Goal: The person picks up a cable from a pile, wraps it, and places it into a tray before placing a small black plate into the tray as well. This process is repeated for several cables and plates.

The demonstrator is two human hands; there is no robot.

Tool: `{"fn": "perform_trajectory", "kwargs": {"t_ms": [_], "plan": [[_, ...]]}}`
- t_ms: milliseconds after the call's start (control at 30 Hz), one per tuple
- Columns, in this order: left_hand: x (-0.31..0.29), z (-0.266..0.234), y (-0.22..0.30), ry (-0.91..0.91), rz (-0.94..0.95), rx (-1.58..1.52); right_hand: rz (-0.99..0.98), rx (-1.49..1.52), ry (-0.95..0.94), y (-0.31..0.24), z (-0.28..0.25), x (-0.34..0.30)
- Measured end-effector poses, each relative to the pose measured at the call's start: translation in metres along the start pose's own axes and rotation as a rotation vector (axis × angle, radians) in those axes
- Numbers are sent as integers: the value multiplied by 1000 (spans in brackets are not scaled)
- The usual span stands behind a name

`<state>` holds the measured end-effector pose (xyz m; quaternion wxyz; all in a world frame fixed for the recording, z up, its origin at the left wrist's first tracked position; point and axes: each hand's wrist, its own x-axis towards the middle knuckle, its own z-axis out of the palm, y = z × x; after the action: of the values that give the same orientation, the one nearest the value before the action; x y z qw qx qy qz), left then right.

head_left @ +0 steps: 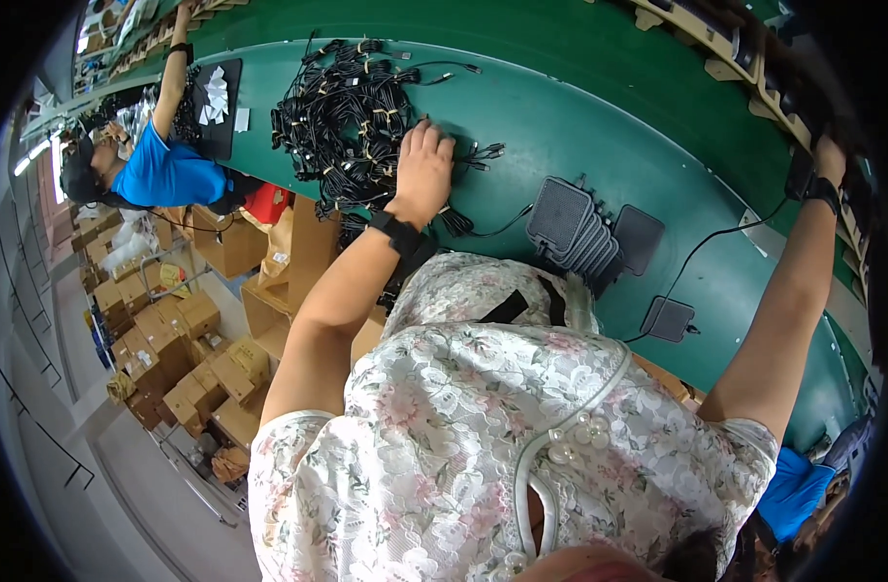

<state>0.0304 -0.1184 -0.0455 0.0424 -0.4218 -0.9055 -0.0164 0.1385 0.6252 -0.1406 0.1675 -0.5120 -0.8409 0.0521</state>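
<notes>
My left hand (425,173) lies on the right side of a big heap of black cables (342,116), bundled with pale ties. Its fingers are stretched forward and slightly apart; no cable shows gripped in them. Far out to the right, my right hand (830,160) reaches to the dark slotted rack (769,92) along the far edge. Its fingers fade into shadow, so their pose and anything in them are hidden. A black wristband with a small box (801,173) sits at that wrist; a thin cord runs from there toward a flat black case (669,318) on the table.
Close to my body, several dark rectangular cases (570,228) stand in a leaning row on the green table (521,107). Another flat case (640,238) lies beside them. A co-worker in a blue shirt (172,175) reaches out at left. Cardboard boxes (187,364) are stacked behind.
</notes>
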Motion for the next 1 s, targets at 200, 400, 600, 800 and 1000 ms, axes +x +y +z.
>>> {"fn": "perform_trajectory", "kwargs": {"t_ms": [200,400,600,800,1000], "plan": [[-52,-8,11,-348,191,-63,161,-172,112,-40,-39,-50],[-64,12,-2,-356,289,49,-272,-131,341,-155,-81,-169],[-6,-20,26,-359,223,-458,-780,878,-351,-257,-138,-358],[36,-63,51,-399,156,-888,-1063,724,-675,-285,-182,-428],[43,-25,50,-455,-226,-1535,-44,1449,-948,-265,-171,-397]]}}
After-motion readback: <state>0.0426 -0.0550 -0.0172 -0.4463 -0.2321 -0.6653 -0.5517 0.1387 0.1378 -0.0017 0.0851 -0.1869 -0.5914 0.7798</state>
